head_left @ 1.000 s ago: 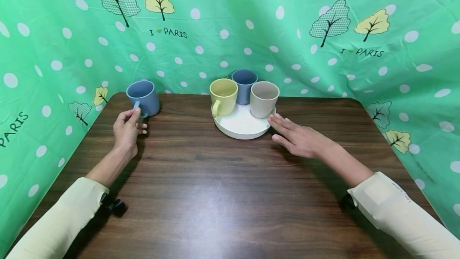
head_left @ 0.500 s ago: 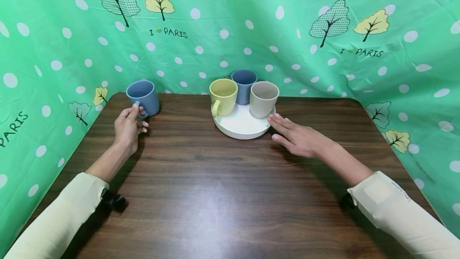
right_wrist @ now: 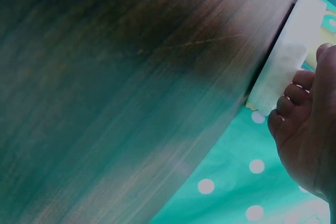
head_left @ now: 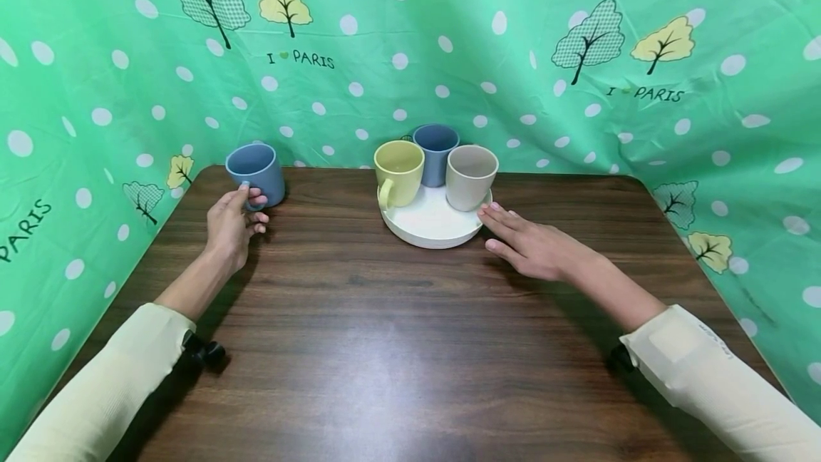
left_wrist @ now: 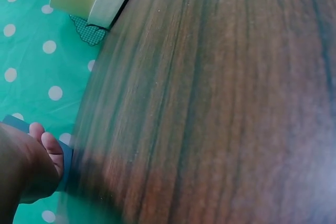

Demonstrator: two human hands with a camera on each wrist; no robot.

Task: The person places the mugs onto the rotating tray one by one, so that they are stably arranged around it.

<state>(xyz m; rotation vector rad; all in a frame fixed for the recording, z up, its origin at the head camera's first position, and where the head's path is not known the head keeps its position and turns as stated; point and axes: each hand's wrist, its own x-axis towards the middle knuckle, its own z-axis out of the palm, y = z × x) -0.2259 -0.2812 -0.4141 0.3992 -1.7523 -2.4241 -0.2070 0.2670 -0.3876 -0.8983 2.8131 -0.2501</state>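
At the back left of the table, a blue mug (head_left: 268, 171) stands upright with its handle towards me. My left hand (head_left: 228, 228) grips that handle, thumb on top and fingers tucked through and under it. In the left wrist view the left hand (left_wrist: 32, 162) largely covers the mug. My right hand (head_left: 531, 247) lies with straight fingers at the right rim of a round white tray (head_left: 436, 235). The right wrist view has these fingers beside the wall of the tray (right_wrist: 294, 45). On the tray are a yellow mug (head_left: 402, 187), a second blue mug (head_left: 434, 168) and a beige mug (head_left: 469, 190).
The dark wooden table (head_left: 359, 348) ends just behind the mugs. A green dotted curtain (head_left: 410, 34) hangs behind it and along both sides. Black wrist mounts (head_left: 205, 352) show under the sleeves.
The fingers of my left hand have slid a little to the right and further into the blue mug's handle. The mug, the tray and my right hand have stayed put.
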